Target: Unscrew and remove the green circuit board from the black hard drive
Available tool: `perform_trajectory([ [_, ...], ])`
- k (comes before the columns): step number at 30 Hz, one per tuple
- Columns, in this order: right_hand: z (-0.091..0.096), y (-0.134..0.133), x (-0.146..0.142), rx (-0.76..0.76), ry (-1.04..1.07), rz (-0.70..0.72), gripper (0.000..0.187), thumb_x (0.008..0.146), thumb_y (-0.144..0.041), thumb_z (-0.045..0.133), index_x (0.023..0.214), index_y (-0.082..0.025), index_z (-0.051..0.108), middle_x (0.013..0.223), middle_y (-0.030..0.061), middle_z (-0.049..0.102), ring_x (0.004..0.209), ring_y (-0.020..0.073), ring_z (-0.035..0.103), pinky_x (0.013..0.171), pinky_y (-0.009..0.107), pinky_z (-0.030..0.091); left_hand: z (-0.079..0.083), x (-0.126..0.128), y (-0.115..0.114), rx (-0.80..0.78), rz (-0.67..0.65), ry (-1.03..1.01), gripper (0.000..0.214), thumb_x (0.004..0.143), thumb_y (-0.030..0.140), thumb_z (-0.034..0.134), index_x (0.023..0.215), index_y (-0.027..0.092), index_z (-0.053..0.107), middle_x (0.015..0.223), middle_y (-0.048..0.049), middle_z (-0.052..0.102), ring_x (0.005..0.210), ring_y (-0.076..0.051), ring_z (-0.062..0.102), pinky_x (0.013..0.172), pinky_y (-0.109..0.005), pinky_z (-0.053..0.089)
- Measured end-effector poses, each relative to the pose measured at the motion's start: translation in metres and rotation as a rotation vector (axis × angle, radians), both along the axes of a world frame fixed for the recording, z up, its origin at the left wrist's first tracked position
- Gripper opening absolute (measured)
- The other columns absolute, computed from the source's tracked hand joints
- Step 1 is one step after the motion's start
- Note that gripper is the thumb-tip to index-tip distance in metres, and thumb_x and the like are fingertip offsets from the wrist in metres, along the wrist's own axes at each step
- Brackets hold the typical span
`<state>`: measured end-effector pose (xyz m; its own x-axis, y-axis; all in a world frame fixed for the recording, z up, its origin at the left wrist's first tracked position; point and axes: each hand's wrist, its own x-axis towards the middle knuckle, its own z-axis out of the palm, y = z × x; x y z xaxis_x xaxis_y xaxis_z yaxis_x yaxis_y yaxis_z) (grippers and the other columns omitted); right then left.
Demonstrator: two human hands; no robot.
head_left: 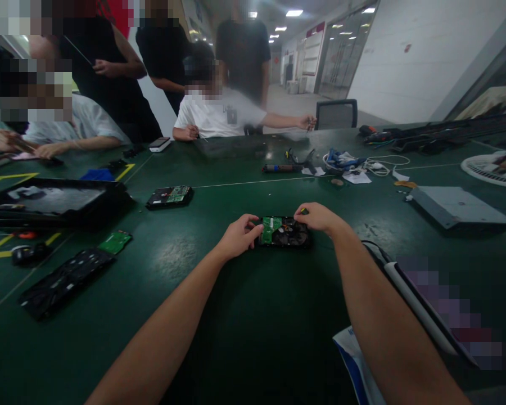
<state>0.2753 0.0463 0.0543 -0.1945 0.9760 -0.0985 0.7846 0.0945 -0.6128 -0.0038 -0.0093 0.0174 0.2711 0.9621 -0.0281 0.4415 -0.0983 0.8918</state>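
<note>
An opened black electronic device (293,236) lies on the green table in front of me. A green circuit board (270,229) covers its left part, and dark parts with thin wires show on its right. My left hand (241,235) grips the device's left end, with thumb and fingers bent at its edge. Over the far right corner, my right hand (318,216) is closed around a small tool with a yellow-and-black handle (305,211), which looks like a screwdriver. Its tip is hidden.
Left stand a black tray-like housing (50,202), a black casing (67,281) and another opened device (169,197). A grey metal box (459,205), a tablet-like slab (430,309) and tangled cables (346,160) lie right. Other people sit and stand across the table.
</note>
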Motion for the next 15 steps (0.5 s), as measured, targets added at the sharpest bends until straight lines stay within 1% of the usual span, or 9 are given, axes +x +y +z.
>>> perform_trajectory([
  [3, 0.002, -0.004, -0.009, -0.104, -0.027, 0.027, 0.011, 0.084, -0.025, 0.068, 0.09, -0.017, 0.073, 0.065, 0.0029, 0.068, 0.052, 0.0149, 0.06, 0.049, 0.026, 0.043, 0.008, -0.01, -0.005, -0.024, 0.109, 0.132, 0.045, 0.098, 0.049, 0.057, 0.131, 0.019, 0.053, 0.101, -0.0081, 0.072, 0.057, -0.012, 0.066, 0.05, -0.024, 0.049],
  [6, 0.006, -0.01, -0.026, -0.178, -0.051, 0.092, 0.015, 0.087, -0.025, 0.067, 0.097, -0.015, 0.072, 0.065, 0.0027, 0.066, 0.051, 0.0137, 0.059, 0.048, 0.024, 0.04, 0.02, -0.023, -0.01, -0.059, 0.235, 0.354, 0.049, 0.1, 0.06, 0.047, 0.123, 0.017, 0.059, 0.087, -0.0083, 0.075, 0.059, -0.017, 0.068, 0.058, -0.028, 0.05],
  [8, 0.01, -0.016, -0.04, -0.219, -0.063, 0.149, 0.016, 0.087, -0.026, 0.068, 0.1, -0.015, 0.072, 0.071, 0.0033, 0.068, 0.052, 0.0124, 0.059, 0.049, 0.023, 0.04, 0.028, -0.03, -0.013, -0.071, 0.296, 0.496, 0.057, 0.1, 0.066, 0.039, 0.12, 0.017, 0.061, 0.089, -0.0119, 0.076, 0.069, -0.024, 0.073, 0.065, -0.032, 0.051],
  [10, 0.013, -0.022, -0.055, -0.256, -0.066, 0.216, 0.022, 0.087, -0.027, 0.07, 0.106, -0.017, 0.072, 0.079, 0.0045, 0.07, 0.053, 0.0115, 0.059, 0.051, 0.023, 0.041, 0.035, -0.037, -0.017, -0.064, 0.328, 0.613, 0.065, 0.099, 0.07, 0.032, 0.12, 0.016, 0.062, 0.097, -0.0167, 0.076, 0.087, -0.031, 0.075, 0.073, -0.037, 0.052],
  [12, 0.015, -0.03, -0.069, -0.293, -0.049, 0.301, 0.036, 0.086, -0.029, 0.073, 0.121, -0.021, 0.069, 0.092, 0.0053, 0.073, 0.055, 0.0103, 0.06, 0.052, 0.023, 0.043, 0.039, -0.049, -0.021, -0.05, 0.35, 0.702, 0.071, 0.098, 0.072, 0.027, 0.125, 0.015, 0.06, 0.107, -0.0201, 0.075, 0.102, -0.037, 0.072, 0.081, -0.041, 0.051],
  [13, 0.016, -0.033, -0.076, -0.333, -0.019, 0.381, 0.047, 0.086, -0.029, 0.072, 0.132, -0.023, 0.064, 0.102, 0.0066, 0.072, 0.056, 0.0098, 0.06, 0.052, 0.023, 0.044, 0.04, -0.058, -0.024, -0.043, 0.367, 0.741, 0.074, 0.098, 0.073, 0.027, 0.129, 0.014, 0.059, 0.112, -0.0214, 0.074, 0.107, -0.038, 0.071, 0.085, -0.043, 0.051],
  [15, 0.016, -0.04, -0.087, -0.375, 0.006, 0.453, 0.065, 0.085, -0.028, 0.072, 0.148, -0.023, 0.052, 0.11, 0.0088, 0.07, 0.056, 0.0099, 0.059, 0.051, 0.024, 0.045, 0.04, -0.087, -0.032, -0.031, 0.416, 0.822, 0.077, 0.097, 0.073, 0.026, 0.136, 0.012, 0.054, 0.123, -0.0232, 0.07, 0.114, -0.04, 0.068, 0.09, -0.045, 0.05],
])
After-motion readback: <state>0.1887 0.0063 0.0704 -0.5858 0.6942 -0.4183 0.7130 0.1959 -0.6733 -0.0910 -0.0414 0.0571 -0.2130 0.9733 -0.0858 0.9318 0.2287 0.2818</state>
